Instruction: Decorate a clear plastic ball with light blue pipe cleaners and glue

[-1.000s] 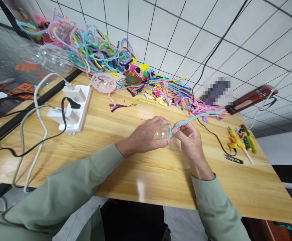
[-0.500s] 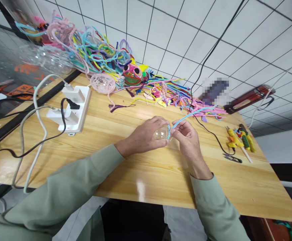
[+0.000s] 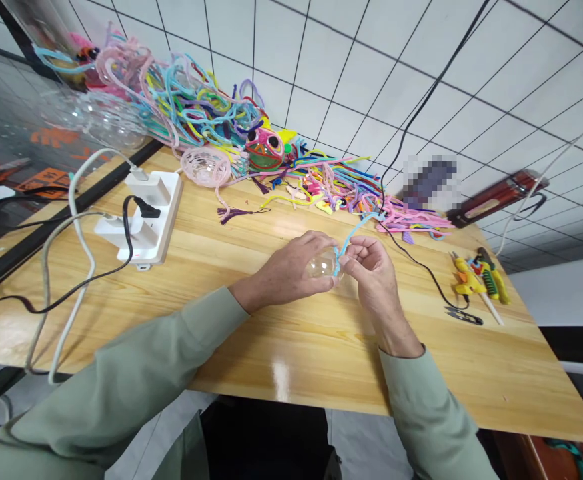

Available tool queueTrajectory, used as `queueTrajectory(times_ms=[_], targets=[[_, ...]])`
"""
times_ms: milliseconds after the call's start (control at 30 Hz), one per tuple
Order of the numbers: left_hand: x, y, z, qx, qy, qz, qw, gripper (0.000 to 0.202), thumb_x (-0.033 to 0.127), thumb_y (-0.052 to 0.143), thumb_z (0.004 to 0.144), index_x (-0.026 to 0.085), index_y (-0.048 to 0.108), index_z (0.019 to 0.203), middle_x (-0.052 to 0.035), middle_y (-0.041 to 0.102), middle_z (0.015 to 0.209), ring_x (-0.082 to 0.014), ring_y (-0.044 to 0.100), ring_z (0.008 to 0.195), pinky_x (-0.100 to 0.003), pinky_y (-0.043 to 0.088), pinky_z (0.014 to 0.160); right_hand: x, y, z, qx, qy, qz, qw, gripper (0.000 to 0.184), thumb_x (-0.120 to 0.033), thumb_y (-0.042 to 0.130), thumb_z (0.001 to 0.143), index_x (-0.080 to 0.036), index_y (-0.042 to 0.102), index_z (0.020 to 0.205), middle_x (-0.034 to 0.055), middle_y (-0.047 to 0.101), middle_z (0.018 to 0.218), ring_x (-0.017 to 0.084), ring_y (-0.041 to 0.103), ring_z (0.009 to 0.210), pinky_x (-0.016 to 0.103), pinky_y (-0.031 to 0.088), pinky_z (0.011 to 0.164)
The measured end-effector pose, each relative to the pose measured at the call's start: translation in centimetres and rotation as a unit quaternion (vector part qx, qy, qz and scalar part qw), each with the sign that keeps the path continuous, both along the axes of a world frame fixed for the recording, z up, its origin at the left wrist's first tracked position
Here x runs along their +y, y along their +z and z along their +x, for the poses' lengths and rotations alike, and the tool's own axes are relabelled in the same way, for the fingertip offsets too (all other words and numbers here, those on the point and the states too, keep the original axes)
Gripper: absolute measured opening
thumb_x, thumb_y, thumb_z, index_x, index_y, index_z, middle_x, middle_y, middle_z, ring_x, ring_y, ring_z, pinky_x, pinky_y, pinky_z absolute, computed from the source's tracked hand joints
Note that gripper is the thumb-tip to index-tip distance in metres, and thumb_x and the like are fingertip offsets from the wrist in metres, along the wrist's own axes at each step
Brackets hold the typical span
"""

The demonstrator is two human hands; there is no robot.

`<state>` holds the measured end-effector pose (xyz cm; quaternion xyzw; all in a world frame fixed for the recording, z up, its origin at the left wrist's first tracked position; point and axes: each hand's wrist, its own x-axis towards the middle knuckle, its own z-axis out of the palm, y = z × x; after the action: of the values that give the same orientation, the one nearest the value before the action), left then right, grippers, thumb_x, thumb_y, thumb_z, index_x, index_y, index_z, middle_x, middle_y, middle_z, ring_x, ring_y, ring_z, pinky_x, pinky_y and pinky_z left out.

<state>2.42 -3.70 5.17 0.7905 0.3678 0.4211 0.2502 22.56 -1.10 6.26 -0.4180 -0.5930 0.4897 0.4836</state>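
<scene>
My left hand (image 3: 295, 267) is wrapped round a clear plastic ball (image 3: 320, 266), holding it above the wooden table. A light blue pipe cleaner (image 3: 354, 230) runs along the ball's right edge as a fuzzy band, and its free end bends up and to the right. At that edge, the thumb and forefinger of my right hand (image 3: 370, 267) are pinched together on the pipe cleaner, against the ball. My fingers hide part of the ball.
Bundled pipe cleaners (image 3: 196, 100) and a pink-faced ornament (image 3: 265, 148) line the wall. At left lies a white power strip (image 3: 164, 220) with cables. To the right are a yellow glue gun (image 3: 466, 277), small black snips (image 3: 464, 315) and a red flask (image 3: 501, 197).
The pipe cleaner's free end has swung left and stands steeper, its base now left of my right fingertips. My left hand and the ball have hardly moved.
</scene>
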Motion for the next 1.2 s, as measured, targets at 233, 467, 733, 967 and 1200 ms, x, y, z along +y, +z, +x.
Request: queueTrajectory(times_ms=[233, 467, 733, 967, 1200], targets=[[-0.05, -0.29, -0.09, -0.001, -0.022, 0.010, 1.000, 0.070, 0.031, 0.072, 0.094, 0.022, 0.047, 0.158, -0.0156, 0.060, 0.149, -0.0307, 0.055, 0.141, -0.052, 0.048, 0.120, -0.16, 0.33, -0.02, -0.004, 0.007, 0.006, 1.000, 0.032, -0.029, 0.087, 0.076, -0.026, 0.070, 0.103, -0.0037, 0.061, 0.081, 0.014, 0.056, 0.071, 0.028, 0.050, 0.065], [0.00, -0.44, -0.26, 0.005, -0.028, 0.007, 1.000, 0.068, 0.032, 0.072, 0.095, 0.030, 0.049, 0.159, -0.0141, 0.058, 0.144, -0.0298, 0.053, 0.142, -0.051, 0.048, 0.120, -0.15, 0.21, 0.34, -0.030, 0.015, 0.010, 0.999, 0.031, -0.038, 0.088, 0.079, -0.027, 0.074, 0.104, 0.0010, 0.068, 0.093, 0.018, 0.060, 0.080, 0.031, 0.054, 0.069], [0.07, -0.84, -0.33, 0.006, -0.024, 0.028, 0.999, 0.060, 0.033, 0.072, 0.095, 0.025, 0.056, 0.152, -0.0166, 0.057, 0.144, -0.0307, 0.053, 0.143, -0.050, 0.049, 0.120, -0.03, 0.25, 0.32, -0.026, 0.028, 0.027, 0.999, 0.047, -0.041, 0.091, 0.078, -0.030, 0.071, 0.119, 0.0004, 0.069, 0.103, 0.014, 0.052, 0.068, 0.030, 0.051, 0.063], [0.01, -0.78, -0.34, 0.005, -0.031, 0.013, 0.999, 0.062, 0.032, 0.071, 0.096, 0.028, 0.052, 0.155, -0.0148, 0.056, 0.145, -0.0299, 0.052, 0.144, -0.053, 0.048, 0.121, -0.02, 0.38, 0.29, -0.023, 0.024, 0.024, 0.999, 0.048, -0.042, 0.094, 0.075, -0.030, 0.073, 0.117, -0.0001, 0.068, 0.096, 0.014, 0.051, 0.065, 0.030, 0.051, 0.059], [0.01, -0.79, -0.35, -0.006, -0.037, 0.008, 0.999, 0.059, 0.029, 0.072, 0.094, 0.025, 0.057, 0.151, -0.0154, 0.057, 0.144, -0.0306, 0.052, 0.145, -0.051, 0.047, 0.122, -0.08, 0.37, 0.43, -0.019, 0.032, 0.011, 0.999, 0.046, -0.042, 0.092, 0.077, -0.030, 0.073, 0.117, 0.0013, 0.070, 0.105, 0.015, 0.052, 0.070, 0.031, 0.053, 0.066]])
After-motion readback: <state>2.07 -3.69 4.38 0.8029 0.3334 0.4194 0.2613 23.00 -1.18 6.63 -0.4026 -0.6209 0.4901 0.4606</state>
